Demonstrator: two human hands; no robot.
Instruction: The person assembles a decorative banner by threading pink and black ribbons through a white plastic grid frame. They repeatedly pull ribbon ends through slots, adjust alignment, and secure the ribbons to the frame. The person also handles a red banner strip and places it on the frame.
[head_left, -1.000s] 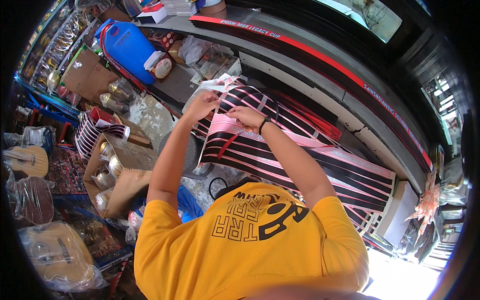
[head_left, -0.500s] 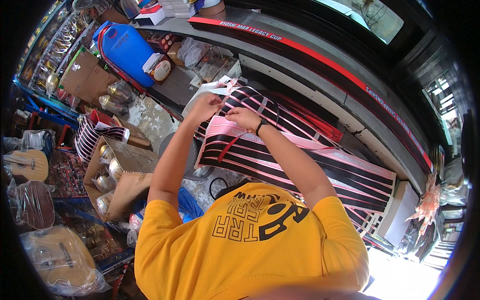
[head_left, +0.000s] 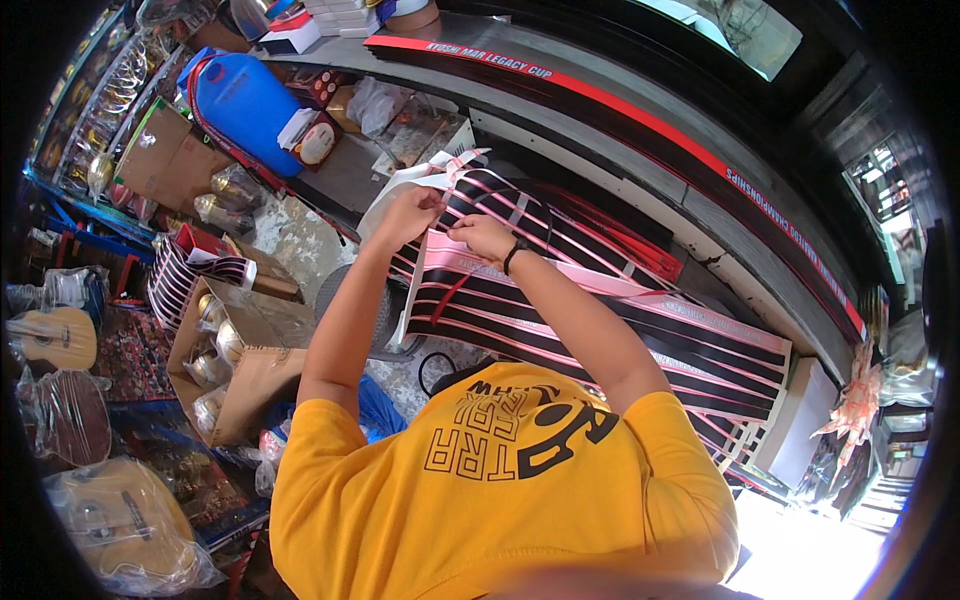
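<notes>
The work looks partway along: loose pink ends curl up at the end of the striped sheet (head_left: 690, 340) towards the blue jug (head_left: 243, 110), while most bands lie side by side, seemingly unhandled. The sheet lies right of the jug, its long axis running away rightwards. There the left hand (head_left: 412, 215) and right hand (head_left: 487, 240) have fingers bent nearly together; what they pinch I cannot tell.

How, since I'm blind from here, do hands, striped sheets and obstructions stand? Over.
Left hand, right hand close together at left end of striped sheets; grip unclear. Sheets black and pink. Red strip lies across them.
</notes>
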